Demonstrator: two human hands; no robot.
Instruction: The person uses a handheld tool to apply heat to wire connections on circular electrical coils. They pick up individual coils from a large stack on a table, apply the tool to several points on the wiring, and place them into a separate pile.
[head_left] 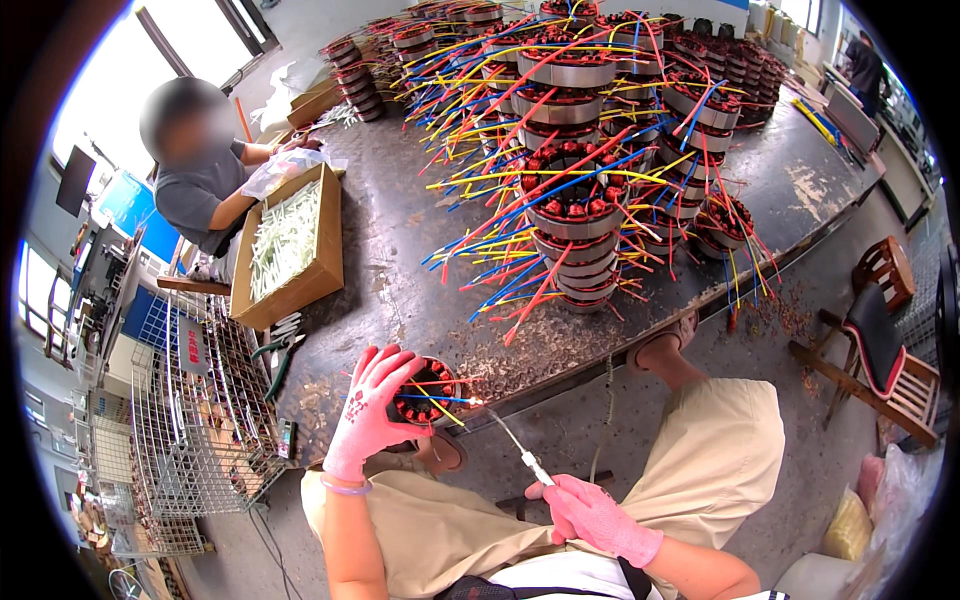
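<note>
My left hand (377,410), in a pink glove, grips a motor stator (408,405) at the near edge of the table. Red, blue and yellow wires stick out of the stator to the right. My right hand (597,520), also gloved in pink, is closed on the white handle of a slim torch-like tool (534,463). Its thin metal tube points up and left, and a small orange glow shows at its tip, right by the wire ends. The glove hides much of the stator's left side.
Tall stacks of wired stators (575,190) fill the far middle of the table (390,270). A cardboard box (317,290) of white sleeves stands left, beside a seated co-worker (205,180). Green-handled pliers (283,365) lie at the left edge. Wire carts (190,430) and a chair (877,340) flank me.
</note>
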